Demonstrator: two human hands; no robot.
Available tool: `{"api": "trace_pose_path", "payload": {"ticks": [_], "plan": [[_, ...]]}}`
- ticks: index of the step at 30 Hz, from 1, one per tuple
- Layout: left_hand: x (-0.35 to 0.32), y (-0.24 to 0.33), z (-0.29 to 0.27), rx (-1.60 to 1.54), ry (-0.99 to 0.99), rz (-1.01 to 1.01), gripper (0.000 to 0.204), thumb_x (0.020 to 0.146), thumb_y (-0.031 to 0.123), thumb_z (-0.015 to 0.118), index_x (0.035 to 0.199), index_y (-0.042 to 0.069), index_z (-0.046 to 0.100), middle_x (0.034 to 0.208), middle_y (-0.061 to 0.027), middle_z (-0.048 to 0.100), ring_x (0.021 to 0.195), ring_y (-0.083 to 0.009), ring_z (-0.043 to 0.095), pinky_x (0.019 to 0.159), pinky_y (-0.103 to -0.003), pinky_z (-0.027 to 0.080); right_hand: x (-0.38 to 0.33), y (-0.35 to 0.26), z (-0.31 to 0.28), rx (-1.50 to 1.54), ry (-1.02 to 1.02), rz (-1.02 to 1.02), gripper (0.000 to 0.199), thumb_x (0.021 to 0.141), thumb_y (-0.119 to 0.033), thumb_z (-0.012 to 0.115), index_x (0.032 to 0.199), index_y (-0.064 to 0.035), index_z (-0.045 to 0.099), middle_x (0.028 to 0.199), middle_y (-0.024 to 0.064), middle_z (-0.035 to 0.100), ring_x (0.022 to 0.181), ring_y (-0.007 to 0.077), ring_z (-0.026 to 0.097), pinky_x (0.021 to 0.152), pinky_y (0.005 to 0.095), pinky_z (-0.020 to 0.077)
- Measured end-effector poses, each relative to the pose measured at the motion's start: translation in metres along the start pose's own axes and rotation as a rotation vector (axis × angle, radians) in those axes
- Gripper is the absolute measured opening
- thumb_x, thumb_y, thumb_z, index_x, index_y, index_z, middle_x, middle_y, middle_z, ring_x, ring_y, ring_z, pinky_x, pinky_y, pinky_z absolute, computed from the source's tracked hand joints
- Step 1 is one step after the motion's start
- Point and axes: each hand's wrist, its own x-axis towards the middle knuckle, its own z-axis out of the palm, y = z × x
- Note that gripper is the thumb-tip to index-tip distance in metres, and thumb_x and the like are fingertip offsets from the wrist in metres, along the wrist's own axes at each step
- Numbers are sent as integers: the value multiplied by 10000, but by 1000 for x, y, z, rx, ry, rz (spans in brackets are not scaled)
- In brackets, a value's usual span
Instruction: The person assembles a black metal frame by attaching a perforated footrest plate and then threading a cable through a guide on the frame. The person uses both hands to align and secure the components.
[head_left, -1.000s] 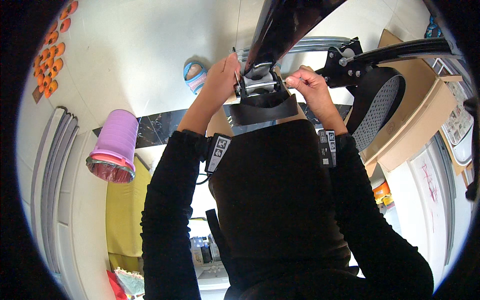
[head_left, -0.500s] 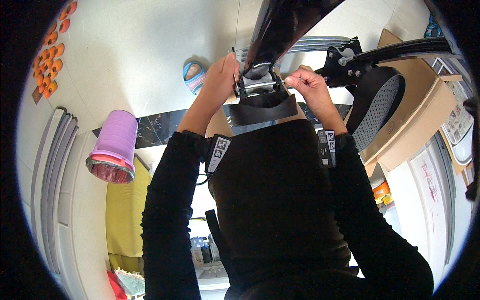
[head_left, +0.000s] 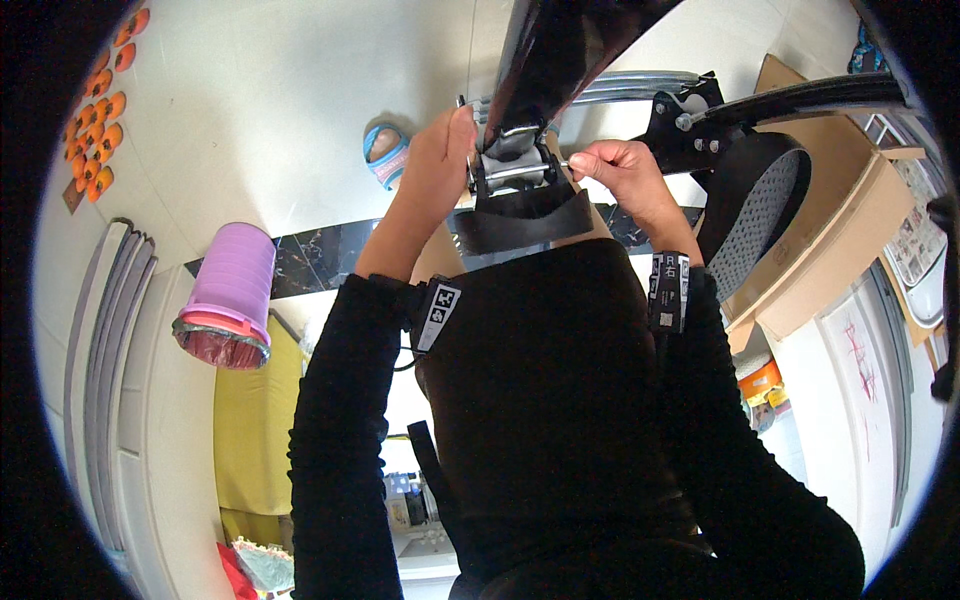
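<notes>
Head view shows a silver cylinder (head_left: 515, 180) between black ends (head_left: 481, 180).

The right hand (head_left: 628, 180) pinches, its thumb and bent forefinger close together at the tips. Left of that pinch, the left hand (head_left: 440, 160) is curled, back of the hand showing, fingertips hidden. Nearer the body than either grip, the black-sleeved left forearm (head_left: 350, 370) and right forearm (head_left: 708, 370) diverge toward the elbows.

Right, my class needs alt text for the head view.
A person's left hand touches a metal fitting at the end of a dark tube; the right hand pinches a thin rod at the fitting's right. A black pedal and cardboard box are at right, a purple bin at left.
</notes>
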Motion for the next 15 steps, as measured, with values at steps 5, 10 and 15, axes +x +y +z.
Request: {"api": "trace_pose_path", "payload": {"ticks": [5, 10, 15], "plan": [[-7, 7, -1, 117, 63, 134, 327, 965, 242, 334, 762, 23, 468, 628, -136, 449, 604, -268, 448, 594, -371, 356, 2, 0, -1, -45, -7, 43, 230, 828, -252, 668, 749, -36, 679, 681, -6, 622, 661, 60, 510, 666, 231, 415], [-18, 14, -6, 364, 36, 314, 239, 936, 198, 404, 831, 1, 490, 709, -180, 519, 669, -351, 491, 613, -414, 385, 1, -2, -2, 16, -26, 37, 233, 819, -255, 680, 756, -31, 679, 687, -7, 624, 664, 57, 512, 668, 228, 415], [-30, 23, -11, 316, 31, 456, 115, 867, 129, 525, 858, 15, 519, 820, -157, 566, 750, -340, 540, 663, -415, 431, 3, -2, -2, 22, -20, 51, 241, 808, -263, 692, 766, -26, 678, 685, -8, 619, 652, 55, 508, 644, 222, 412]]}}
